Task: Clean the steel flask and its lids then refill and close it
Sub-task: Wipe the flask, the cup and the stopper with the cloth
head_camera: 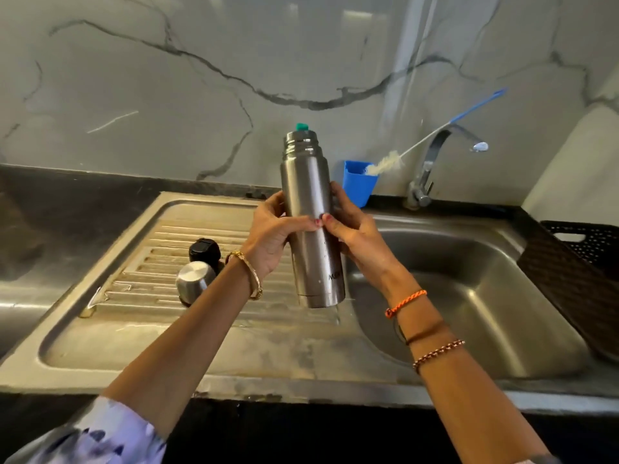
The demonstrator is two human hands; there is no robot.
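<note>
Both hands — left hand, right hand — clamped around upright steel flask, fingertips meeting, above sink

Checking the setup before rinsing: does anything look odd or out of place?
Something green pokes above the open flask mouth; whether it sits inside or behind is unclear. Both lids sit on the drainboard.

So by the sink: one steel flask, two lids (black lid, steel lid), one bottle brush, one blue cup, one tap.
</note>
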